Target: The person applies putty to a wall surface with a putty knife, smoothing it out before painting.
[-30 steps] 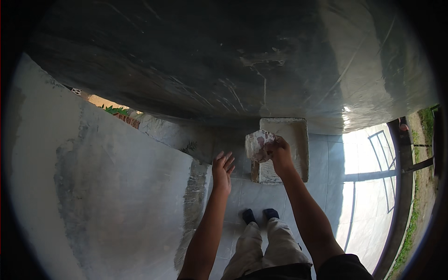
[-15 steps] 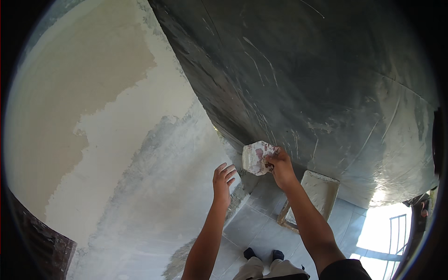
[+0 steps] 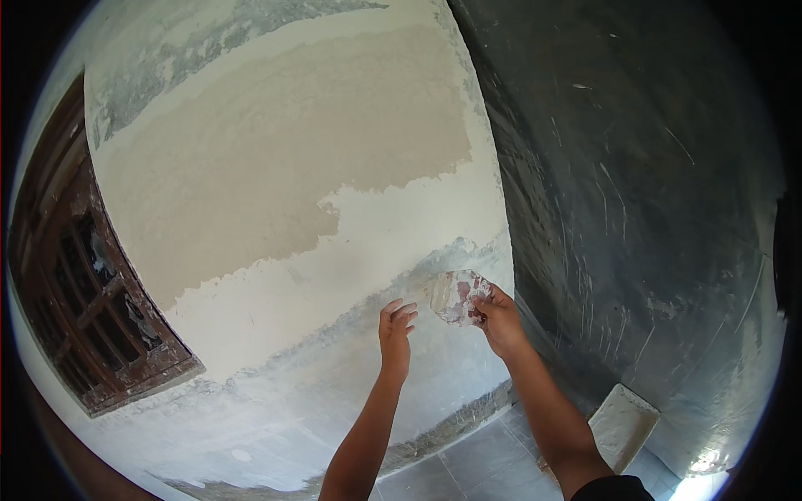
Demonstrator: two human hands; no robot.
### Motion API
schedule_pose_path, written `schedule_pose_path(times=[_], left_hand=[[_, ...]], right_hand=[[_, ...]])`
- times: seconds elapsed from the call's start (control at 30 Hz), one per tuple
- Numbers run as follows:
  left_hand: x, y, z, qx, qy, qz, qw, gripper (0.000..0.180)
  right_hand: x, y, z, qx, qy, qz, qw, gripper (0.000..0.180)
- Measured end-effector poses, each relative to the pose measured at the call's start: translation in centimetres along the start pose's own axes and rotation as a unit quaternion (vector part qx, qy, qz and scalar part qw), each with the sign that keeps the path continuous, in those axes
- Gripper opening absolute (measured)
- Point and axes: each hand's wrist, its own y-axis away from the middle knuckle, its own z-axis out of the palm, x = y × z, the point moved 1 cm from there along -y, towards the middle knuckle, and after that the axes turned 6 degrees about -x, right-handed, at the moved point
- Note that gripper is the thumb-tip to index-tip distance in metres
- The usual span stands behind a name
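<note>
Between the thumb and fingers of my right hand [image 3: 501,321] is a flat, plaster-caked putty spreader [image 3: 455,301], whitish with reddish-brown patches. Its broad edge points left, toward my other hand. My left hand [image 3: 396,330] is raised beside it, empty, with its fingers apart and loosely curled. Both hands are in front of the partly coated wall [image 3: 292,292], which has a beige area, a pale cream band and rougher grey below. Whether the spreader touches the wall, I cannot tell.
A dark grey sheet [image 3: 601,167] with white scratches hangs along the right side. Below it, a plaster-smeared rectangular tray [image 3: 625,427] stands on the grey tiled floor [image 3: 476,455], partly behind my right forearm. At the left is a brown wooden window [image 3: 109,301] with small panes.
My view has swung up and left, bringing the window in and taking my feet out of view. The tray now appears lower and further right. My right hand keeps its hold on the spreader.
</note>
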Motion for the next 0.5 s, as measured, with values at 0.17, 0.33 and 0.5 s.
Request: schedule_pose_path(times=[0.17,0.33,0.5], left_hand=[[4.2,-1.7,-5.5,0.009,-0.058,0.062,0.996,0.039],[8.0,-3.2,-8.5,0.017,-0.112,0.148,0.982,0.034],[11.4,-4.5,-11.1,0.052,-0.477,0.370,0.795,0.034]], right_hand=[[0.6,-2.5,5.8,-0.029,-0.031,-0.035,0.998,0.028],[0.7,-4.4,10.3,-0.028,-0.004,-0.078,0.997,0.026],[0.1,-6.7,13.9,-0.044,0.041,-0.145,0.988,0.025]])
